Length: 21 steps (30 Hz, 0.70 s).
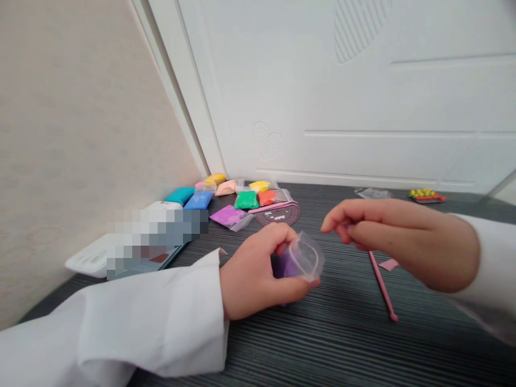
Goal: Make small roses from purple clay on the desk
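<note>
Dark striped surface (322, 344) across the lower frame; coloured clay packets (245, 200) lying bagged at upper centre, none opened out. Left hand (253, 274) clamped on a clear bag (310, 257) of purple clay (285, 266) at centre; right hand (399, 242) fingers together, just above a pink stick (381, 285).

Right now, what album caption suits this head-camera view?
Left hand holds a clear plastic bag of purple modelling clay.

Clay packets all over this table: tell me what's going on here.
A person's left hand grips a clear plastic bag of purple clay, while the right hand hovers beside it, fingertips pinched together. A pink modelling tool lies on the dark striped table, with packets of coloured clay farther off, near a white door.
</note>
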Motion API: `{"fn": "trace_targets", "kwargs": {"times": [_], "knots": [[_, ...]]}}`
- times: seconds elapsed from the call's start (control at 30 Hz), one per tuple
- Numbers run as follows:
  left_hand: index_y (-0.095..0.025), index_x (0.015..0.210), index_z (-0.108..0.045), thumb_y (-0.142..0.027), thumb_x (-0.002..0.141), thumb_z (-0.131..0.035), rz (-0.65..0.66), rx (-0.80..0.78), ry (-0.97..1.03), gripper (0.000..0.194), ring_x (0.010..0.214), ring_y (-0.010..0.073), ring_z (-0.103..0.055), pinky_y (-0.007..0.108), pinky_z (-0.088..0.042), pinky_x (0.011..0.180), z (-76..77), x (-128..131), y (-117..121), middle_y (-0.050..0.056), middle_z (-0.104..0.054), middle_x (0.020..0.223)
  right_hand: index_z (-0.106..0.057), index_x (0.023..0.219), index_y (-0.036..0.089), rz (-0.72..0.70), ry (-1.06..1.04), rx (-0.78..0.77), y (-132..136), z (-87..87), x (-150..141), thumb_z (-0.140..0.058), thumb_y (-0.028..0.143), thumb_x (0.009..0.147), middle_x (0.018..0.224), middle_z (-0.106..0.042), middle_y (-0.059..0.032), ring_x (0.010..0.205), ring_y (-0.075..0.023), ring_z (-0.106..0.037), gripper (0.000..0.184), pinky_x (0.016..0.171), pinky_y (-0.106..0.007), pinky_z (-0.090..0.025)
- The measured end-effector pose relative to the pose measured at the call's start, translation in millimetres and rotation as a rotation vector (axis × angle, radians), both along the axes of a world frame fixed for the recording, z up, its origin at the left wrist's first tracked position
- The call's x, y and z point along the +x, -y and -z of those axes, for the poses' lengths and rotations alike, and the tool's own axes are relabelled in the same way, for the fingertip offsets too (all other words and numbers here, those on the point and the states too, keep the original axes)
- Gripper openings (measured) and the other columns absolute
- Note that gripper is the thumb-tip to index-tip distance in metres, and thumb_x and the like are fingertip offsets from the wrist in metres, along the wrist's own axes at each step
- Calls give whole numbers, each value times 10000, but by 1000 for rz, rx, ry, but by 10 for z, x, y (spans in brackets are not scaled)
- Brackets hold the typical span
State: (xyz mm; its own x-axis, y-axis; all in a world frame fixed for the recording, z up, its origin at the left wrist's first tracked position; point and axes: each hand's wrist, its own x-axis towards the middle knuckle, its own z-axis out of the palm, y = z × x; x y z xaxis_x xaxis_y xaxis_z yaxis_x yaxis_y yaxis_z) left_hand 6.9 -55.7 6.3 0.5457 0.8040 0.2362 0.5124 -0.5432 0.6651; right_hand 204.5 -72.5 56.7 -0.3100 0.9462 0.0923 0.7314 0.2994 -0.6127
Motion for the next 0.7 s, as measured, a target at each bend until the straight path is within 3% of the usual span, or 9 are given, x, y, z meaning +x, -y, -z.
{"fn": "trace_targets", "kwargs": {"times": [0.13, 0.2, 0.37, 0.5, 0.7], "knots": [[-196, 779, -436, -443, 669, -655, 99, -165, 16, 347, 646, 125, -434, 260, -383, 577, 6, -24, -57, -25, -461, 725, -518, 982, 226, -204, -238, 55, -46, 40, 61, -450, 141, 775, 859, -662, 46, 682, -91, -603, 234, 593, -217, -467], [-201, 805, -454, -452, 656, -662, 149, -159, 41, 358, 662, 138, -455, 276, -407, 588, 8, -35, -68, -16, -474, 730, -477, 967, 231, -235, -300, 90, -5, 79, 10, -513, 177, 780, 832, -681, 58, 671, -96, -619, 198, 591, -223, -468], [-215, 866, -493, -427, 638, -670, 247, -148, 95, 358, 670, 154, -487, 296, -440, 606, -8, -44, -44, -8, -515, 724, -603, 707, 229, -135, -89, 339, 117, 130, -148, -648, 322, 746, 630, -613, 81, 561, -78, -536, 110, 521, -211, -373], [-202, 837, -481, -385, 634, -667, 300, -217, 129, 331, 668, 147, -493, 286, -441, 608, -14, -40, -17, -10, -521, 741, -641, 807, 231, -330, -97, 490, 129, 178, -162, -597, 220, 809, 698, -620, 80, 574, -55, -484, 45, 564, -186, -355], [-188, 796, -450, -279, 654, -588, 394, -325, 172, 217, 683, 138, -443, 279, -391, 618, -3, -49, -12, -13, -458, 743, -617, 831, 164, -617, -113, 387, 154, 217, -127, -455, 114, 853, 878, -658, 1, 796, -104, -540, 171, 715, -232, -385]]}}
